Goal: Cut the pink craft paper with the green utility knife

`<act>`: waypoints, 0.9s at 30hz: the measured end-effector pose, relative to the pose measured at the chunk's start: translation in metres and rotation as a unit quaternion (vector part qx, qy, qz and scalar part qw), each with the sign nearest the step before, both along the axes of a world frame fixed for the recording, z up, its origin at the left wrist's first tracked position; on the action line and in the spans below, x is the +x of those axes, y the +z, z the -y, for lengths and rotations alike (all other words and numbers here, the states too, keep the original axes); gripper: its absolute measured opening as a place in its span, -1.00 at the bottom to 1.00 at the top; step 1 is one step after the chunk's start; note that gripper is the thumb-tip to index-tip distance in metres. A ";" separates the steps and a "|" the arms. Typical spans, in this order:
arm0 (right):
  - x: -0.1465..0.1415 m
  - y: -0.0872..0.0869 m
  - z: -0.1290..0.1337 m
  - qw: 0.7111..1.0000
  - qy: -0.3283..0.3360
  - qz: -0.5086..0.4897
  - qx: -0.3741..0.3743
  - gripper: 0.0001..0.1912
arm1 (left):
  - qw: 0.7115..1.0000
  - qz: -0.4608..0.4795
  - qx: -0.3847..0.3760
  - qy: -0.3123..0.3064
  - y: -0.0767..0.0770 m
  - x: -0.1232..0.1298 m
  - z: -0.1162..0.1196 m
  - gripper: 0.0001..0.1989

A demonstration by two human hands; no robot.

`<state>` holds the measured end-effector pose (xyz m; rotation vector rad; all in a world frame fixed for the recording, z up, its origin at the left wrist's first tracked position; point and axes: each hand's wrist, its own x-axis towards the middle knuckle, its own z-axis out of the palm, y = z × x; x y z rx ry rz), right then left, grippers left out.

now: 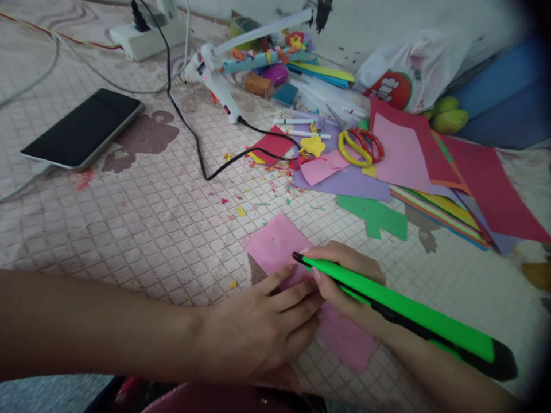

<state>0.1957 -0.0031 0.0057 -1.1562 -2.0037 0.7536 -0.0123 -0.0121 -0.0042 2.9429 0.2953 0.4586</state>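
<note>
A strip of pink paper [278, 244] with a small hole near its far end lies slantwise on the cloth. My left hand [269, 321] rests flat on it, fingers stretched out and pressing the paper down. In my right hand [344, 275] is a long green-and-black pen-shaped tool [404, 298], gripped near its narrow black tip. That tip is over the pink paper, just beyond my left fingertips; whether it touches, I cannot tell. The tool's thicker end points back to the right. My hands cover the middle of the strip.
Beyond my hands lie a white glue gun [219, 89] with a black cord, red-and-yellow scissors [361, 146], green paper [379, 217] and stacked red paper [499, 183]. A black phone [84, 129] and a power strip [146, 37] are at left. Paper scraps are scattered between.
</note>
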 end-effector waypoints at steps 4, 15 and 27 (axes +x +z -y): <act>-0.005 0.007 0.000 0.999 -0.028 -0.002 0.017 -0.77 | 1.000 -0.002 0.002 0.000 0.001 -0.001 0.000 -0.42; 0.002 -0.001 0.003 1.000 -0.021 0.011 -0.009 -0.74 | 1.000 0.011 -0.005 0.002 -0.001 0.000 0.001 -0.43; -0.006 0.004 0.000 0.999 -0.015 0.022 0.020 -0.77 | 1.000 0.014 -0.003 0.003 -0.001 0.000 0.000 -0.44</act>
